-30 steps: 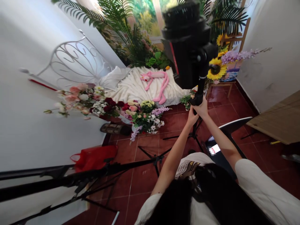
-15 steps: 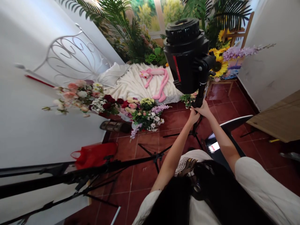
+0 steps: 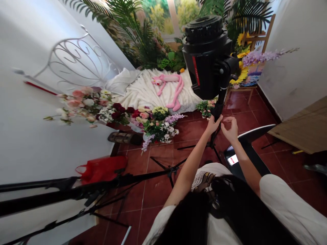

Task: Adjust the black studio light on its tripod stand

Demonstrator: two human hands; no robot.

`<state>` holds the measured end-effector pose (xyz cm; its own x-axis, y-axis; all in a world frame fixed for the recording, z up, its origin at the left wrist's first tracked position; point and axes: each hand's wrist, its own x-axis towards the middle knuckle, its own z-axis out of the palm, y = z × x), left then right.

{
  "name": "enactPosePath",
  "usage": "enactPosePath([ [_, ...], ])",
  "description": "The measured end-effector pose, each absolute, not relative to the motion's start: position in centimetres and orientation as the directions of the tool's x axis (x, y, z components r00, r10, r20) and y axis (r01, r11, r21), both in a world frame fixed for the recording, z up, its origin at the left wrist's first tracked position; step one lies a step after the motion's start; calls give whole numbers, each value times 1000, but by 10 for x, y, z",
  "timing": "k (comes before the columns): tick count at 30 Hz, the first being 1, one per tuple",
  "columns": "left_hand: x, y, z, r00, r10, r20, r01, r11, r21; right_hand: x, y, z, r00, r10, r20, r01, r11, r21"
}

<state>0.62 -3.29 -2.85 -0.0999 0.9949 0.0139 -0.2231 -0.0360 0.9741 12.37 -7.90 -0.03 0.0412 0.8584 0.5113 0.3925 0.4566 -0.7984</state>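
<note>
A black studio light (image 3: pixel 208 63) with a red stripe on its side sits on top of a black light stand (image 3: pixel 217 109). My left hand (image 3: pixel 213 125) is wrapped round the stand's pole just beneath the light. To the right of the pole, my right hand (image 3: pixel 231 130) is raised with its fingers curved and the thumb apart from them; nothing shows in it. It is close to the pole but looks separate from it. Lower down, the stand's legs (image 3: pixel 213 144) spread over the tiled floor, partly hidden by my arms.
A bed with a white blanket (image 3: pixel 143 90) and a pink plush toy (image 3: pixel 176 90) stands ahead, artificial flowers (image 3: pixel 158 124) before it. Black stand poles (image 3: pixel 63 195) cross the lower left near a red bag (image 3: pixel 102 169). A black chair (image 3: pixel 255 154) bearing a phone is right.
My right hand has come off the pole and moved slightly right, its fingers loosening. My left hand stays on the pole. The light appears shifted a little to the right and upward.
</note>
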Motion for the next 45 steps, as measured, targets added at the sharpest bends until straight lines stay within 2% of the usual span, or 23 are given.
enactPosePath([
  [5,7,-36,-24,-97,995,34,-162,-50,986,131,-98,-14,-158,859,487,504,495,-708],
  [13,7,-34,-25,-100,995,28,-158,-44,986,123,-77,-11,-89,937,337,599,321,-734],
  [17,6,-34,-22,-88,996,20,-163,-34,986,127,-71,-14,-87,972,216,553,227,-801],
  [20,5,-35,-20,-84,996,15,-154,-28,988,123,-69,-21,-63,993,103,389,119,-914],
  [22,4,-35,-20,-85,996,11,-138,-22,990,117,-70,-26,-60,998,-23,204,-10,-979],
  [24,4,-35,-21,-91,996,10,-127,-22,992,109,-73,-29,-109,982,-156,-27,-160,-987],
  [26,4,-35,-22,-98,995,12,-120,-24,993,102,-76,-29,-210,946,-248,-251,-297,-921],
  [28,4,-35,-23,-109,994,11,-107,-23,994,98,-79,-28,-320,901,-294,-423,-413,-806],
  [31,4,-36,-22,-116,993,2,-88,-12,996,93,-85,-27,-384,871,-307,-618,-490,-615],
  [34,5,-36,-21,-107,994,-18,-92,9,996,91,-93,-29,-363,881,-304,-742,-471,-477],
  [36,5,-36,-21,-112,993,-24,-89,14,996,93,-96,-31,-402,860,-315,-740,-507,-441],
  [38,6,-36,-21,-118,993,-18,-78,9,997,99,-98,-30,-452,833,-319,-698,-553,-456],
  [40,6,-35,-21,-112,994,-12,-77,4,997,108,-98,-28,-448,838,-311,-660,-545,-518],
  [43,6,-35,-22,-88,996,1,-103,-10,995,119,-95,-20,-343,893,-291,-590,-446,-673],
  [45,5,-35,-21,-80,997,9,-108,-17,994,123,-93,-15,-223,936,-272,-483,-348,-803],
])
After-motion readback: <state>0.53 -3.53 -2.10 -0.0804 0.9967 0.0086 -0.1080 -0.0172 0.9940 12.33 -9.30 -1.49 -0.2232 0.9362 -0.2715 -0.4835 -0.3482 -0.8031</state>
